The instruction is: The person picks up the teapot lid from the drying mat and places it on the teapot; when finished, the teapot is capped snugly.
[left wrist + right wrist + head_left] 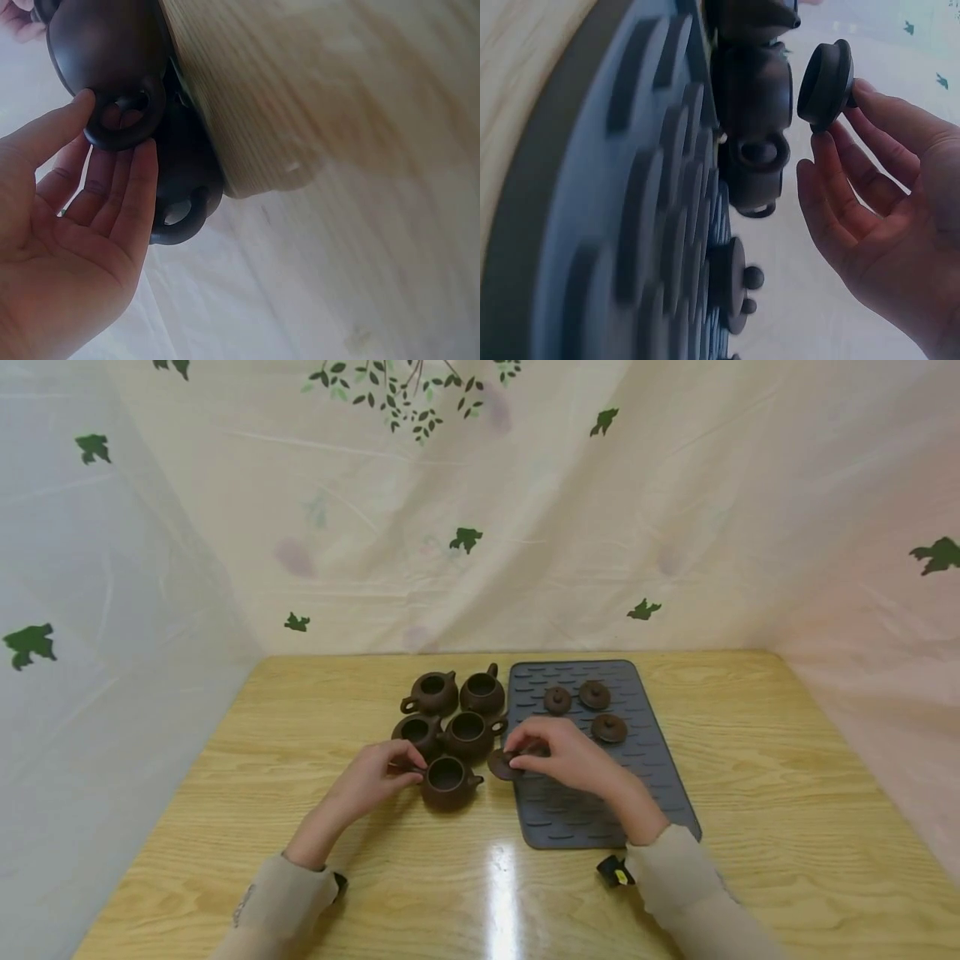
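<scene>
A dark brown lidless teapot [447, 795] stands nearest the front of a cluster, its spout to the right. My left hand [375, 775] is at its left side; in the left wrist view the thumb and fingers pinch its ring handle [120, 141]. My right hand [570, 758] holds a round brown lid [826, 84] by its knob, raised above the mat's left edge, to the right of that teapot. The lid is tilted and apart from the pot. Other uncovered teapots [468, 742] stand close together just behind the front one.
A dark grey ribbed mat [570, 827] lies right of the teapots on the wooden table [247, 777]. Three more lids rest on it, knobs up: one small lid [557, 700] and two others [596, 695] beside it. A patterned cloth [525, 568] hangs behind the table.
</scene>
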`<move>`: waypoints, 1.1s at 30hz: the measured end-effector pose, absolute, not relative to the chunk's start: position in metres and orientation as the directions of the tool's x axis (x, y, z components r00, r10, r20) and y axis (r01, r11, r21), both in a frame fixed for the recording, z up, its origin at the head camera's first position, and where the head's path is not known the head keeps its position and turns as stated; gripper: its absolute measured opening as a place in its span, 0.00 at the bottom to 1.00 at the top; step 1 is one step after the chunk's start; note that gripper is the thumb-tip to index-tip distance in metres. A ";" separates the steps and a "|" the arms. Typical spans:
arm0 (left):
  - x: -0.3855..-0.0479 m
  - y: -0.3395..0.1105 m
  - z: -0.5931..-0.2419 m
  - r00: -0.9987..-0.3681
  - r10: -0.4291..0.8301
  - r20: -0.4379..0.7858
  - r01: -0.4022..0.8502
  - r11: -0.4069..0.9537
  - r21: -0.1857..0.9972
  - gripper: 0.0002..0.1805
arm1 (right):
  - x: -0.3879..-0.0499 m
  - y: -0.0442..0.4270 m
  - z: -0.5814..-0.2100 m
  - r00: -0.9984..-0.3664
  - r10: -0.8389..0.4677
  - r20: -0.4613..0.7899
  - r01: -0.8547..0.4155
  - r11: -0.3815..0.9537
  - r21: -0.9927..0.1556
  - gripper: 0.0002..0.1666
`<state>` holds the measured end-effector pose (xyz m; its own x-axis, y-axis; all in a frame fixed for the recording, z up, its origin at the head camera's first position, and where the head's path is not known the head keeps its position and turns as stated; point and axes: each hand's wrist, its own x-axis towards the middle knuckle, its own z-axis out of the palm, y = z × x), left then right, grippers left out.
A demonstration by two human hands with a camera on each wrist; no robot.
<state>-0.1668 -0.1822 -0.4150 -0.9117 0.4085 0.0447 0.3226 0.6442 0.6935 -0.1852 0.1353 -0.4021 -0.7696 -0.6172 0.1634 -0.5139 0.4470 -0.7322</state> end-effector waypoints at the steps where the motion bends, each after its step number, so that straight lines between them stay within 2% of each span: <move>1: -0.167 -0.182 -0.415 -0.912 0.408 0.044 0.322 0.644 0.694 0.03 | -0.185 0.132 -0.401 -0.766 -0.621 0.162 -0.515 0.443 -0.734 0.09; 25: -0.167 -0.181 -0.415 -0.920 0.392 0.019 0.294 0.656 0.695 0.04 | -0.186 0.077 -0.402 -0.756 -0.638 0.146 -0.470 0.374 -0.800 0.09; 33: -0.167 -0.182 -0.414 -0.922 0.387 0.012 0.288 0.664 0.691 0.04 | -0.187 0.068 -0.404 -0.744 -0.641 0.185 -0.509 0.366 -0.779 0.09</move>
<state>-0.1675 -0.1816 -0.4144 -0.9220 0.3871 0.0122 0.2877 0.6635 0.6906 -0.1867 0.0675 -0.4040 -0.7444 -0.6415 0.1852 -0.5089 0.3656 -0.7793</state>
